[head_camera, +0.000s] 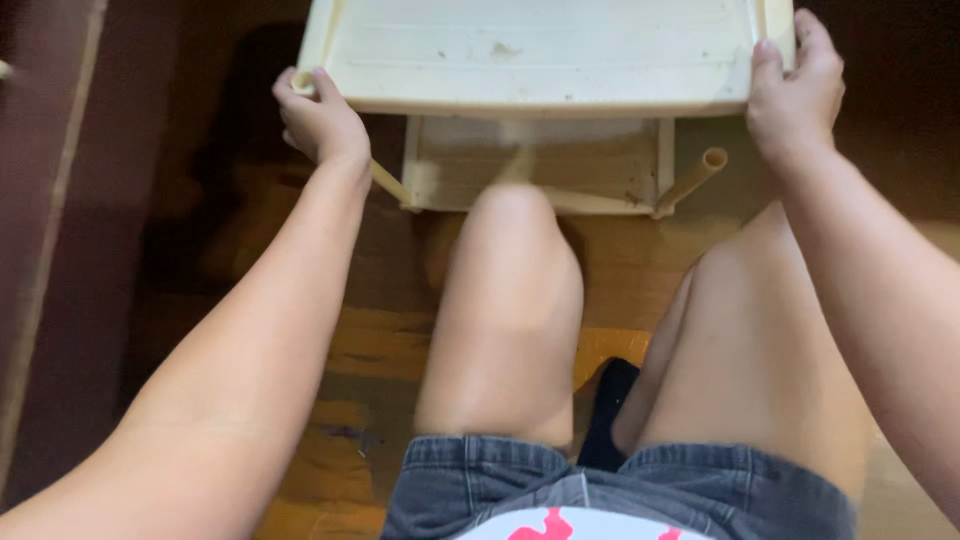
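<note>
A cream plastic shelf rack (545, 55) stands in front of me, its top tray seen from above. My left hand (318, 118) grips the tray's near left corner, fingers curled around the edge. My right hand (795, 90) clasps the near right corner, thumb on top of the rim. Below the top tray a lower shelf (535, 165) shows, with a loose-looking tubular leg (692, 180) sticking out at its right corner. My bare knees sit between my arms, under the rack's front edge.
A worn wooden floor (370, 340) with yellow and brown patches lies beneath. A dark wooden panel or door (60, 200) runs along the left side. A dark slipper (605, 410) shows between my legs.
</note>
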